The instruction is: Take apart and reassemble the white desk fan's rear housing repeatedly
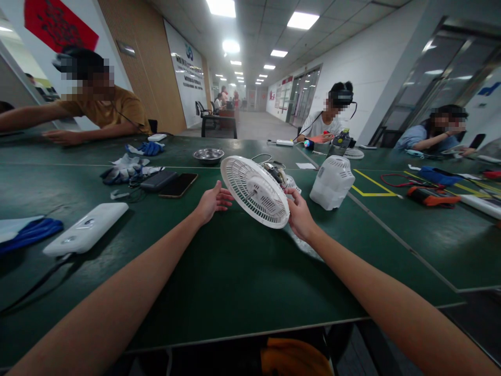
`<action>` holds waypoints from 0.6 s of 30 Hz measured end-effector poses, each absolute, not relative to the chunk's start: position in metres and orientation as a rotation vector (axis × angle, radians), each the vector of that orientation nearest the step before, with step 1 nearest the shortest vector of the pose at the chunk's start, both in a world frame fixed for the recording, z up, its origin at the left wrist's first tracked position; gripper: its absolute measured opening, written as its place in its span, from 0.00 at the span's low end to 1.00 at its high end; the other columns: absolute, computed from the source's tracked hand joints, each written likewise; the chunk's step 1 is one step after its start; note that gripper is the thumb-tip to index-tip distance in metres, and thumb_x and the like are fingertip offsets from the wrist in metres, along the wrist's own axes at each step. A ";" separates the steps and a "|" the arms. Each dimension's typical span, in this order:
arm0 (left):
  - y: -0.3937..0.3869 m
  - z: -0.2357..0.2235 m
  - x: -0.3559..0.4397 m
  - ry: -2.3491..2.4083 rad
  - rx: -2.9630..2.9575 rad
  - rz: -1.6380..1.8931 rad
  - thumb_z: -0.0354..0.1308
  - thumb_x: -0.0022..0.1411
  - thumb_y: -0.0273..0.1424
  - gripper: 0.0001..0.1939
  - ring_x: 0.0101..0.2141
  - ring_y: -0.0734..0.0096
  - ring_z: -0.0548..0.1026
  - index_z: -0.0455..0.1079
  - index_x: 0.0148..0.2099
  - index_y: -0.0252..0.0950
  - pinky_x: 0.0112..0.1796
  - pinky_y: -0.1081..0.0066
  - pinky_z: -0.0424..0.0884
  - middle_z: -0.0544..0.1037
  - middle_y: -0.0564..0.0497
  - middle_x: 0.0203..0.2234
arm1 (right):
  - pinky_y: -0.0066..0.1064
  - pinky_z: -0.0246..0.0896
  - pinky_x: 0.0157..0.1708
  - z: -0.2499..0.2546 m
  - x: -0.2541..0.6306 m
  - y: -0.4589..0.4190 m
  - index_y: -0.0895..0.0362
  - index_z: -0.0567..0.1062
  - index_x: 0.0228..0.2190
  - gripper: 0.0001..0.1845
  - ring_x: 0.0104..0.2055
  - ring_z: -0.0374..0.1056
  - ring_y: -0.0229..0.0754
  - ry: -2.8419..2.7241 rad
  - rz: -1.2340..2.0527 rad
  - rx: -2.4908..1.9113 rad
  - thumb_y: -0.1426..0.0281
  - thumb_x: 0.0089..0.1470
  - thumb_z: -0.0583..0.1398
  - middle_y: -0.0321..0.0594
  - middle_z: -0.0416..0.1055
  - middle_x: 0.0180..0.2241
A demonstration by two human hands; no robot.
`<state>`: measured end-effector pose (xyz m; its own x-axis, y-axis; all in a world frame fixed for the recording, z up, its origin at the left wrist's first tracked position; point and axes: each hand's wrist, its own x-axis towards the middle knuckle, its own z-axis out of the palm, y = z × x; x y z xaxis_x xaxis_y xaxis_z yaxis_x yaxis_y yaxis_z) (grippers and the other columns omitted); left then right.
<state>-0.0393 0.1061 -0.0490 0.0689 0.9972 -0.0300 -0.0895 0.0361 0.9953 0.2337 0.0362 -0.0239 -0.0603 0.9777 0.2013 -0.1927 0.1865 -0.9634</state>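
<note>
Head view: left hand [213, 203] spread, empty, right hand [300, 215] gripping white fan grille [254, 192], wall lettering [190, 66] illegibly small.

1 dark phone [179, 185], 1 orange multimeter [432, 197].

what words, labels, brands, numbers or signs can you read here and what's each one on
No text is readable.
Wall sign: dark lettering, too blurred.
Red poster: dark marks, unclear.
Far wall panels: too small.
Fan grille: no lettering visible.
</note>
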 end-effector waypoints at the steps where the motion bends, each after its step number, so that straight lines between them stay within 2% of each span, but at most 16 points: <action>1: 0.106 -0.049 -0.039 1.090 1.132 1.185 0.49 0.65 0.57 0.31 0.28 0.68 0.77 0.72 0.39 0.31 0.28 0.71 0.70 0.81 0.41 0.34 | 0.28 0.60 0.25 -0.025 0.235 0.038 0.51 0.64 0.40 0.21 0.25 0.66 0.36 -1.204 1.197 -0.882 0.57 0.49 0.66 0.28 0.71 0.26; 7: 0.106 -0.051 -0.038 0.973 1.020 1.186 0.50 0.67 0.53 0.29 0.30 0.66 0.77 0.72 0.37 0.30 0.30 0.69 0.73 0.80 0.40 0.33 | 0.28 0.63 0.25 -0.026 0.240 0.040 0.50 0.66 0.39 0.20 0.26 0.69 0.37 -1.210 1.172 -0.810 0.58 0.49 0.67 0.29 0.73 0.28; 13: 0.106 -0.053 -0.041 0.897 0.904 1.171 0.53 0.69 0.42 0.20 0.29 0.67 0.78 0.73 0.35 0.30 0.34 0.68 0.75 0.79 0.42 0.29 | 0.25 0.60 0.21 -0.025 0.243 0.038 0.49 0.65 0.39 0.22 0.24 0.67 0.37 -1.275 1.105 -0.844 0.60 0.48 0.69 0.29 0.73 0.27; 18: 0.106 -0.052 -0.044 0.834 0.829 1.057 0.50 0.70 0.42 0.23 0.31 0.64 0.79 0.75 0.34 0.29 0.37 0.65 0.77 0.80 0.38 0.30 | 0.26 0.59 0.21 -0.025 0.245 0.039 0.49 0.64 0.40 0.21 0.24 0.66 0.37 -1.307 1.093 -0.862 0.59 0.50 0.67 0.30 0.73 0.28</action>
